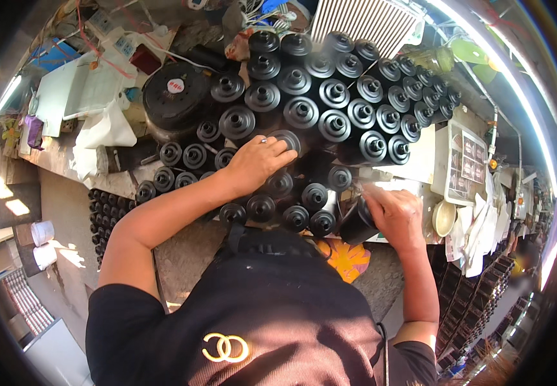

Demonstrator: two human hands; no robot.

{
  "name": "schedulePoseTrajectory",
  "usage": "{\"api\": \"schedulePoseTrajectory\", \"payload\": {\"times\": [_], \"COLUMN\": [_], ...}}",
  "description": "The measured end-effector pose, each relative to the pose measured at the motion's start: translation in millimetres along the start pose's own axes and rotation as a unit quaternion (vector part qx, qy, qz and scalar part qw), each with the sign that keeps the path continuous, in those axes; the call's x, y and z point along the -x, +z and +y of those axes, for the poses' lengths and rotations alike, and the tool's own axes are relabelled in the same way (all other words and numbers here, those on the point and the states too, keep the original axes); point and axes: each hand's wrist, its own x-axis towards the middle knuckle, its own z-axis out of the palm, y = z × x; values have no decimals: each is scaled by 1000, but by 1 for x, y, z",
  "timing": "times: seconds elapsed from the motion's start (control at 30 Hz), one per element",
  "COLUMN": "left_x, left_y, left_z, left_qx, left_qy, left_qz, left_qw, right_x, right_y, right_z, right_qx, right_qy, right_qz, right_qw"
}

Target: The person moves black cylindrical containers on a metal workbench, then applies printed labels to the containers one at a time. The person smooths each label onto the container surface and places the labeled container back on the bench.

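Right now, the right hand (395, 211) grips a tilted black bottle (358, 225) near the table's front edge, to the right of many upright black bottles (301, 112). The left hand (257, 164) reaches over the cluster, fingers against one bottle top (289, 137); whether they pinch it or merely rest, I cannot tell.
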Motion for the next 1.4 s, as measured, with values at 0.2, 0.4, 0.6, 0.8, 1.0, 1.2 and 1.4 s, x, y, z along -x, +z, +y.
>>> {"api": "schedulePoseTrajectory", "payload": {"times": [0.2,0.4,0.6,0.8,1.0,1.2,1.4], "left_x": [-16,-5,10,9,8,3,-34], "left_y": [14,25,21,8,-34,-62,-35], "left_z": [-7,-20,-24,-31,-50,-155,-357], "left_qx": [-28,-52,-10,82,179,141,133], "left_qy": [-30,-12,-10,-3,-8,-228,-456], "left_qz": [14,52,73,90,107,253,24], "left_qw": [999,997,997,993,978,929,880], "right_x": [-11,-21,-54,-132,-204,-259,-305], "right_y": [-11,-25,-50,-66,-10,53,79], "right_z": [4,8,16,23,87,111,123], "right_qx": [-7,11,-40,-91,-388,-443,-355], "right_qy": [1,18,126,200,227,260,273], "right_qz": [39,60,145,255,353,409,389], "right_qw": [999,998,981,942,821,754,805]}}
